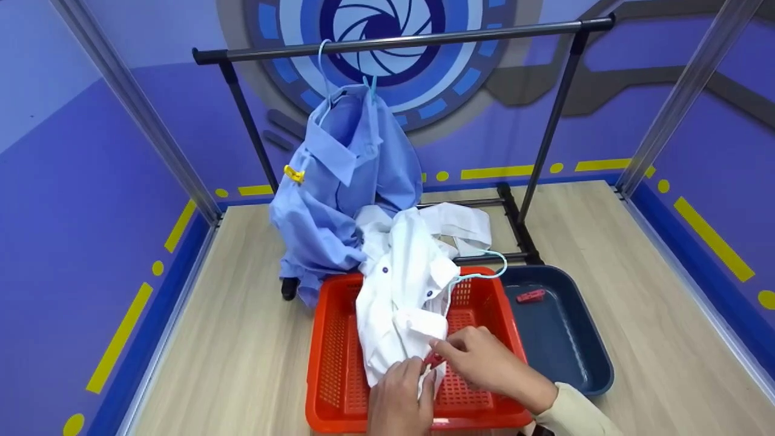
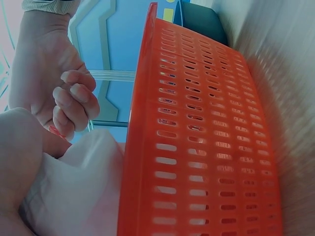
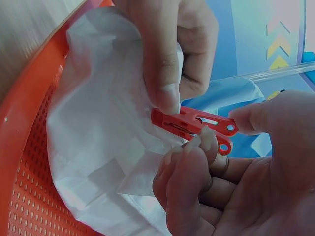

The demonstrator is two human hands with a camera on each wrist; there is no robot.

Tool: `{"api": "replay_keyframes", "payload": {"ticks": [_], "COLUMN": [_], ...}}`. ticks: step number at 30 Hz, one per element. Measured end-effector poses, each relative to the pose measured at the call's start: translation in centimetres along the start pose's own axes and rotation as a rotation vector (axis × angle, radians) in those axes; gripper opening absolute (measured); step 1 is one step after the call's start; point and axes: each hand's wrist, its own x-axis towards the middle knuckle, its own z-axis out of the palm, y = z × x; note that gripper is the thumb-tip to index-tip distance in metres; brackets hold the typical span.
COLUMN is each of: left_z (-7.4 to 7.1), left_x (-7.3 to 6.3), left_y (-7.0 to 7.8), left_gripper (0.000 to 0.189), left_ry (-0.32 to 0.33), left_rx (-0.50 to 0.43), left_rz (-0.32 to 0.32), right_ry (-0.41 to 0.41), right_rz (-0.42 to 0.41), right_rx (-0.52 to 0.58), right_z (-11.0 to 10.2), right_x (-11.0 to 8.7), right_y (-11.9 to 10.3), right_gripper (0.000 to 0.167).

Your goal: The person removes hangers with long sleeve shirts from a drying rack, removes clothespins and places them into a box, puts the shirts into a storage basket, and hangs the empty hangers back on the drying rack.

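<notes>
A white shirt (image 1: 402,266) with dark buttons lies draped over a red-orange basket (image 1: 514,327), its lower end bunched near my hands. My left hand (image 1: 399,396) pinches the shirt's cloth between thumb and fingers. From the right, my right hand (image 1: 493,366) holds a red clothespin (image 3: 189,125) by its two handle ends, thumb on one and fingers by the other. In the right wrist view the clothespin's tip meets the cloth right beside the left thumb. The left wrist view shows the right hand's curled fingers (image 2: 76,98) above the cloth, with most of the clothespin hidden.
A blue shirt (image 1: 351,175) hangs from a black rack (image 1: 436,41), with a yellow clip (image 1: 294,174) on it. A light blue hanger (image 1: 499,266) pokes out of the white shirt. To the right, a dark tray (image 1: 563,345) holds another red clothespin (image 1: 531,296).
</notes>
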Motion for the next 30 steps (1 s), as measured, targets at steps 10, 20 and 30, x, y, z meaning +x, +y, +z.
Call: {"api": "replay_keyframes", "payload": {"ticks": [10, 20, 30], "left_z": [-0.1, -0.4, -0.2], "left_x": [0.0, 0.0, 0.0], "left_y": [-0.1, -0.2, -0.4], "left_gripper": [0.021, 0.02, 0.019], "left_ry": [0.016, 0.004, 0.059], "left_rx": [-0.028, -0.052, -0.073], "left_rz": [-0.023, -0.069, -0.052], "right_ry": [-0.02, -0.087, -0.098], "right_rz": [0.014, 0.017, -0.004], "right_rx": [0.083, 0.213, 0.324], "right_z": [-0.1, -0.1, 0.0], "right_x": [-0.3, -0.8, -1.0], "right_y": [0.2, 0.7, 1.3], "right_gripper": [0.042, 0.042, 0.042]}}
